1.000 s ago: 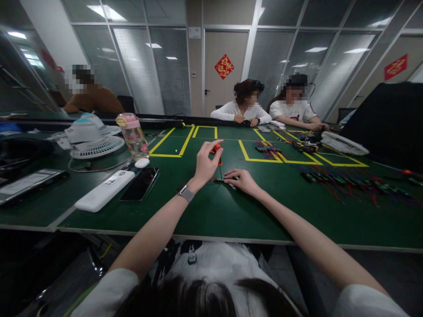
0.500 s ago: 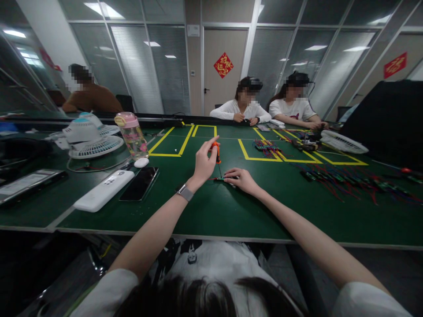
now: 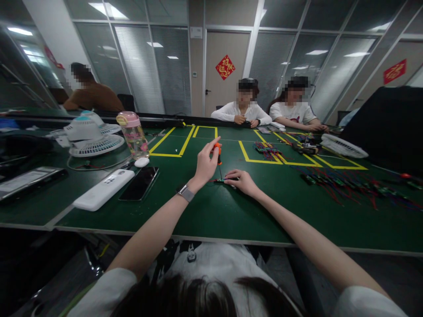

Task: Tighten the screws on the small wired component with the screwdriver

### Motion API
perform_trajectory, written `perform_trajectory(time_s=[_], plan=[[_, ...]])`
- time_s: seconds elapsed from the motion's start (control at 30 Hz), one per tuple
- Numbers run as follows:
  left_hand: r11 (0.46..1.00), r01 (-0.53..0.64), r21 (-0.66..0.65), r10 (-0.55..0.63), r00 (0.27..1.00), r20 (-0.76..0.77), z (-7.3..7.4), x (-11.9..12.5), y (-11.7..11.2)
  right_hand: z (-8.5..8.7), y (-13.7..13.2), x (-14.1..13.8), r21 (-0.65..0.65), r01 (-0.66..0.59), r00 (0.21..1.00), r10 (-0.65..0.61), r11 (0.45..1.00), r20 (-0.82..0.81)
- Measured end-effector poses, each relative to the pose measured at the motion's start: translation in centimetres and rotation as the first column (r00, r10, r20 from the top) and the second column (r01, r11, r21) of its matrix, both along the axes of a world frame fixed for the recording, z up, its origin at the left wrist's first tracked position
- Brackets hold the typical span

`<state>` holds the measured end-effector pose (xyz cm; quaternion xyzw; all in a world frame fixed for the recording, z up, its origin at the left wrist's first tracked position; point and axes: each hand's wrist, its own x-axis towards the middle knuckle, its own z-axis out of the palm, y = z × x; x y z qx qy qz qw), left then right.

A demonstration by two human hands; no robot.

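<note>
My left hand (image 3: 207, 162) is closed round the orange-and-black handle of a screwdriver (image 3: 218, 154), which stands almost upright. Its thin shaft runs down to a small green circuit board (image 3: 218, 180) with red wires, lying on the green table (image 3: 198, 215). Whether the tip sits in a screw is too small to tell. My right hand (image 3: 243, 181) rests on the table and pinches the right end of that board, its fingers hiding part of it. A watch with a metal band (image 3: 185, 192) is on my left wrist.
Left of my arms lie a dark phone (image 3: 139, 183), a white power bank (image 3: 105, 189), a pink-lidded bottle (image 3: 134, 134) and a white fan (image 3: 95, 143). Wired boards (image 3: 357, 185) spread out at right, with another bunch (image 3: 267, 150) by yellow tape. Two people sit opposite; another sits far left.
The view has shifted slightly. My left hand stays on the screwdriver and my right hand on the board, with hardly any visible movement.
</note>
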<state>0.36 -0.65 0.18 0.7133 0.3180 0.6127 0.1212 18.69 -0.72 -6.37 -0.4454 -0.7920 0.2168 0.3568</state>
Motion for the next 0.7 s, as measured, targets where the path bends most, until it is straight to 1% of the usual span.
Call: perform_trajectory(time_s=[0.13,0.2,0.43,0.5,0.63,0.7], plan=[[0.994,-0.099,0.051,0.101,0.994,-0.034,0.19,0.06,-0.27,-0.04,-0.06,-0.12,0.005,0.022,1.000,-0.022,1.000,0.000],[0.991,-0.122,0.045,0.124,0.991,-0.048,0.27,0.04,-0.42,-0.05,-0.10,-0.16,0.005,0.031,1.000,-0.031,1.000,-0.001],[1.000,-0.013,0.016,0.013,1.000,-0.014,0.36,-0.02,-0.35,-0.15,-0.14,-0.13,0.012,0.027,1.000,-0.027,1.000,-0.006],[0.999,-0.024,0.033,0.024,1.000,-0.006,0.36,0.00,-0.30,-0.20,-0.13,-0.12,0.009,0.025,1.000,-0.025,1.000,-0.010],[0.991,-0.100,0.085,0.103,0.994,-0.029,0.36,0.02,-0.44,-0.28,-0.14,-0.19,0.016,0.025,0.999,-0.025,1.000,-0.020],[0.988,-0.121,0.092,0.125,0.992,-0.037,0.38,0.01,-0.57,-0.31,-0.15,-0.23,0.025,0.025,1.000,-0.025,0.999,-0.020]])
